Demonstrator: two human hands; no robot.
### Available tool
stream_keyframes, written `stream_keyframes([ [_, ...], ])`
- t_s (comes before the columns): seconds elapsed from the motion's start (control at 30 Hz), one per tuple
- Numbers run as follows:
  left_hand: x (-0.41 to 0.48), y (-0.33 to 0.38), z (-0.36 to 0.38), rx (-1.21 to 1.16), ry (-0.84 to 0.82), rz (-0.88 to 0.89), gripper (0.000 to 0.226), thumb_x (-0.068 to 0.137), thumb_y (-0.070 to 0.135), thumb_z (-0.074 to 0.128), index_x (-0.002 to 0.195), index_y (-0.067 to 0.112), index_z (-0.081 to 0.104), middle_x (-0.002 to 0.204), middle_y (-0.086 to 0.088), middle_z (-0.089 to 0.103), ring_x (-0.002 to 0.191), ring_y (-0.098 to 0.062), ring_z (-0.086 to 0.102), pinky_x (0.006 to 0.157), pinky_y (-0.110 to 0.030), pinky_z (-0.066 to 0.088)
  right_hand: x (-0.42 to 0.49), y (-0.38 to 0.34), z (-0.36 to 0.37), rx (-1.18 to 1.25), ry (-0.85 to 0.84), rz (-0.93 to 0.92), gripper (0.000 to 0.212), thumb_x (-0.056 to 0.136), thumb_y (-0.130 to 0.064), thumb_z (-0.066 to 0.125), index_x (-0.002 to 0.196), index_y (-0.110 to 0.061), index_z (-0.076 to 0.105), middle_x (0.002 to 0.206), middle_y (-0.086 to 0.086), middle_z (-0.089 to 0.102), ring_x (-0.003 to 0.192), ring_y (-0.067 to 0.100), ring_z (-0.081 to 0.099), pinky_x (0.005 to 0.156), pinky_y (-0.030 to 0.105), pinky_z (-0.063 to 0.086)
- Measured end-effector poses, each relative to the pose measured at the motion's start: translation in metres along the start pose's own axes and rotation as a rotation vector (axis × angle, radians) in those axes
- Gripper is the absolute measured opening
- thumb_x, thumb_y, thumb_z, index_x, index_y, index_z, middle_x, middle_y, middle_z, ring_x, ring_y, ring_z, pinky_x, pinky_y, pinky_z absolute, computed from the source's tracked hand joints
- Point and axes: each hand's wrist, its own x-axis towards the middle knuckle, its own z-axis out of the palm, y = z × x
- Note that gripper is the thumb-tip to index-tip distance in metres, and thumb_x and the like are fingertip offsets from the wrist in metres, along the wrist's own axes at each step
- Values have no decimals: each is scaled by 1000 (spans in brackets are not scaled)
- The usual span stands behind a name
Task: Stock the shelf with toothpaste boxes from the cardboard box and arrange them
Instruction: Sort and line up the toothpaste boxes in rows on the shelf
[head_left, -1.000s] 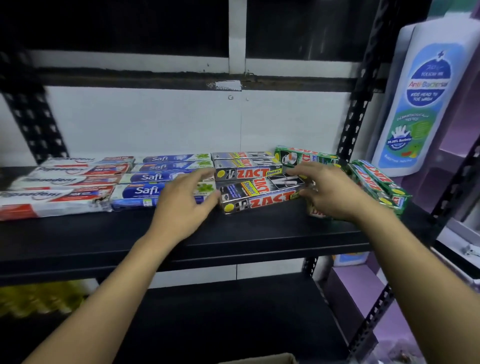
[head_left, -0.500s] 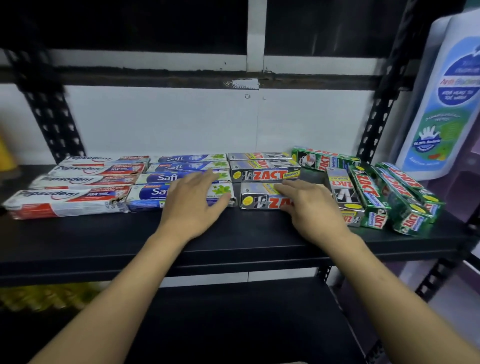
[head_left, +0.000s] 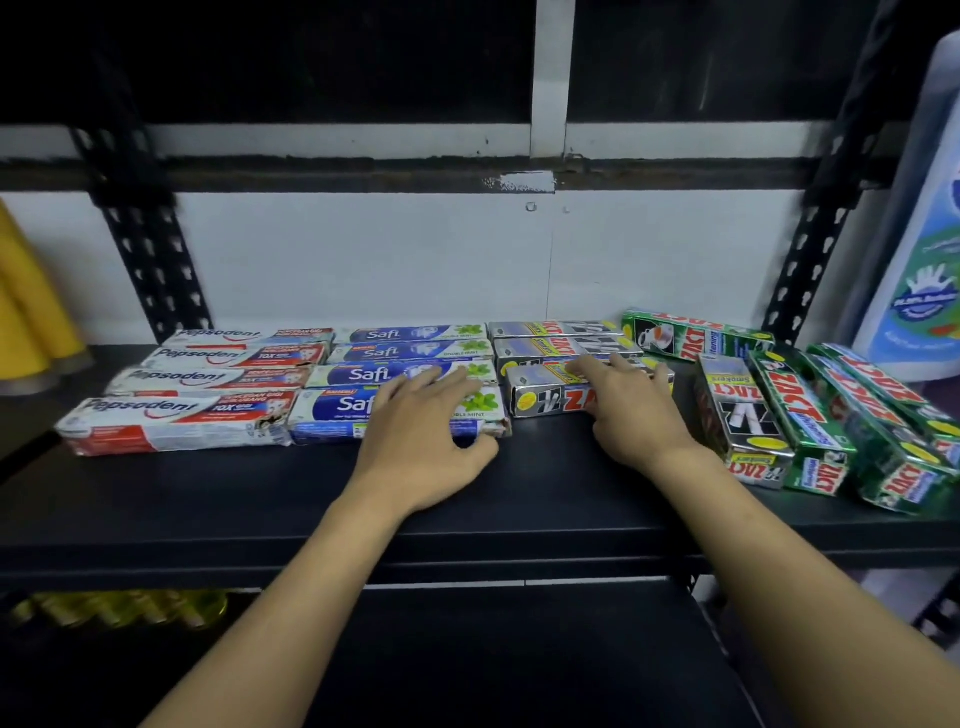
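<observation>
Counted: four Pepsodent boxes (head_left: 176, 423), four Safi boxes (head_left: 410, 335), four grey Zact boxes (head_left: 550, 345), four green Zact boxes (head_left: 696, 338). Left hand (head_left: 421, 447) and right hand (head_left: 634, 415) pressed flat on front boxes, grasping nothing.

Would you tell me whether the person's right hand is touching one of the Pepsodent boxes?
No, the right hand rests on the front grey Zact box, while the Pepsodent boxes lie untouched at the far left.

On the shelf (head_left: 260, 499), Pepsodent boxes (head_left: 171, 423) lie left, Safi boxes (head_left: 379, 353) middle, Zact boxes (head_left: 556, 345) right.
</observation>
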Motion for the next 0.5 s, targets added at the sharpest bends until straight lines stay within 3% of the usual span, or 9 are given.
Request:
stream_keyframes([
  [0.1,1,-1,0,8,32,8,56,87,57,52,139,36,52,149,17,44,143,-6,29,118,-30,8,1,1,8,13,46,-18,58,88,-2,56,138,-29,45,141,7,52,144,29,28,115,63,11],
  [0.17,2,-2,1,8,42,9,51,91,53,55,138,36,52,147,17,47,142,-5,30,117,-29,8,0,3,12,-14,84,14,54,94,-13,55,143,-32,42,157,8,32,147,35,18,115,62,10],
  [0.27,3,-4,3,-6,61,16,48,92,53,55,137,35,54,145,15,51,141,-6,33,115,-29,11,-3,6,12,-12,84,158,58,96,-31,52,150,-32,31,163,16,6,145,47,5,115,61,12],
  [0.5,5,-8,5,-21,85,20,41,91,52,59,129,38,57,136,14,57,135,-11,42,114,-35,21,-3,9,14,39,10,178,55,99,-34,46,151,-32,30,163,17,-1,145,49,-4,117,56,11],
])
